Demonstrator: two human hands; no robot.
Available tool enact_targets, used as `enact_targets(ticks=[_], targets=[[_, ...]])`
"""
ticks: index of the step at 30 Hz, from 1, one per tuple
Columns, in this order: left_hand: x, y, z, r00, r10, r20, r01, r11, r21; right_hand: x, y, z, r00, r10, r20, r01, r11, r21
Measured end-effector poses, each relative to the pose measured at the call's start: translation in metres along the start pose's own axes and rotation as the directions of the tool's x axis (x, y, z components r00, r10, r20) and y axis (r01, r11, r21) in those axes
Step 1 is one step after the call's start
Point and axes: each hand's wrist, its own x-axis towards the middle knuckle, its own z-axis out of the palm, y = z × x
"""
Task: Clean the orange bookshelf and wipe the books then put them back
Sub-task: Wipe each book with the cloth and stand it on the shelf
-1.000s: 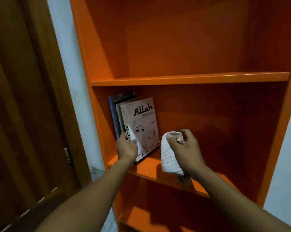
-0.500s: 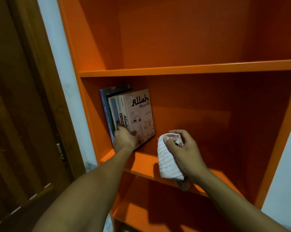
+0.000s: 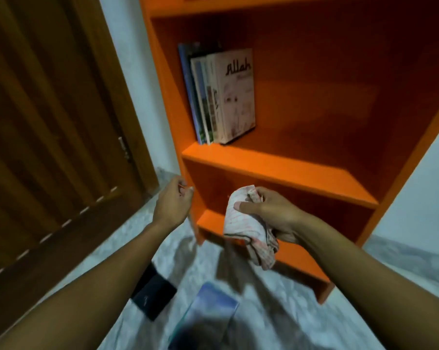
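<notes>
Your left hand [image 3: 172,205] hangs at centre-left of the frame, just beside the left edge of the orange bookshelf [image 3: 276,170], its fingers loosely curled and holding nothing. Your right hand [image 3: 271,213] sits to the right of it at mid-frame, in front of the lower compartment, and grips a crumpled white cloth [image 3: 246,223] with thin red lines; your thumb presses across the top of the cloth and the loose end droops below your palm.

Up in the middle compartment, in the upper centre of the frame, a row of books [image 3: 218,97] stands upright against the left wall of the bookshelf. The outermost one is a pale book [image 3: 238,97] with "Allah" in dark lettering on its cover, which faces right into the open part of that shelf.

At the bottom centre of the frame two more things lie on the pale mottled floor [image 3: 276,311]: a blue book [image 3: 213,306], partly blurred and shadowed, and a dark flat object [image 3: 152,296] just left of it, partly under your left forearm; you cannot tell what it is. A brown wooden door [image 3: 49,122] fills the left of the frame, with a strip of white wall [image 3: 137,79] between it and the bookshelf.
</notes>
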Motion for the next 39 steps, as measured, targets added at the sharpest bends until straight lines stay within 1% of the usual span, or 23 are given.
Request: enact_targets(ticks=[2,3,6,8,10,13,16,19,22,24,27,28,30,32,34,36,39], targets=[[-0.035,-0.035,0.004,0.989,-0.106,0.107,0.106,0.994,0.002,-0.008,0.022,0.006,0.999,0.051,-0.008,-0.052,0.997,-0.049],[-0.050,-0.052,0.008,0.971,-0.171,0.169,0.171,0.985,0.013,-0.010,0.030,0.008,0.998,0.066,-0.025,-0.068,0.995,-0.079],[-0.099,-0.102,0.025,0.870,-0.371,0.326,0.366,0.927,0.078,-0.015,0.051,0.016,0.997,0.070,-0.032,-0.075,0.970,-0.233],[-0.131,-0.129,0.040,0.802,-0.467,0.373,0.455,0.882,0.126,-0.016,0.059,0.023,0.997,0.078,-0.012,-0.079,0.962,-0.263],[-0.161,-0.151,0.057,0.732,-0.543,0.412,0.516,0.836,0.185,-0.015,0.066,0.028,0.997,0.076,0.003,-0.072,0.959,-0.274],[-0.199,-0.178,0.081,0.650,-0.613,0.450,0.531,0.789,0.308,-0.010,0.074,0.031,0.998,0.064,0.020,-0.054,0.944,-0.325],[-0.226,-0.202,0.100,0.606,-0.652,0.457,0.525,0.758,0.386,-0.008,0.078,0.033,0.998,0.052,0.034,-0.035,0.924,-0.382],[-0.239,-0.212,0.114,0.568,-0.671,0.476,0.516,0.741,0.429,-0.007,0.081,0.035,0.999,0.034,0.028,-0.021,0.922,-0.387],[-0.248,-0.214,0.131,0.559,-0.706,0.435,0.480,0.704,0.524,-0.006,0.083,0.035,0.998,0.052,0.036,-0.035,0.930,-0.366],[-0.252,-0.212,0.141,0.586,-0.717,0.377,0.441,0.672,0.595,-0.006,0.082,0.033,0.997,0.064,0.042,-0.047,0.941,-0.335],[-0.252,-0.212,0.150,0.616,-0.718,0.323,0.405,0.641,0.652,-0.004,0.081,0.032,0.997,0.068,0.038,-0.052,0.943,-0.330],[-0.251,-0.214,0.151,0.618,-0.722,0.311,0.401,0.630,0.665,-0.004,0.081,0.033,0.997,0.071,0.035,-0.056,0.946,-0.321],[-0.248,-0.217,0.151,0.600,-0.743,0.297,0.411,0.605,0.682,-0.003,0.082,0.032,0.996,0.085,0.031,-0.072,0.953,-0.295],[-0.246,-0.223,0.152,0.585,-0.748,0.314,0.442,0.618,0.650,-0.002,0.083,0.032,0.995,0.096,0.031,-0.083,0.955,-0.285],[-0.247,-0.229,0.152,0.582,-0.736,0.346,0.505,0.661,0.556,-0.001,0.084,0.033,0.995,0.097,0.028,-0.086,0.955,-0.284],[-0.243,-0.229,0.148,0.607,-0.703,0.369,0.542,0.707,0.455,-0.001,0.083,0.032,0.996,0.079,0.028,-0.068,0.956,-0.287],[-0.222,-0.217,0.136,0.657,-0.630,0.414,0.498,0.775,0.390,0.000,0.081,0.028,0.998,0.057,0.033,-0.043,0.946,-0.321]])
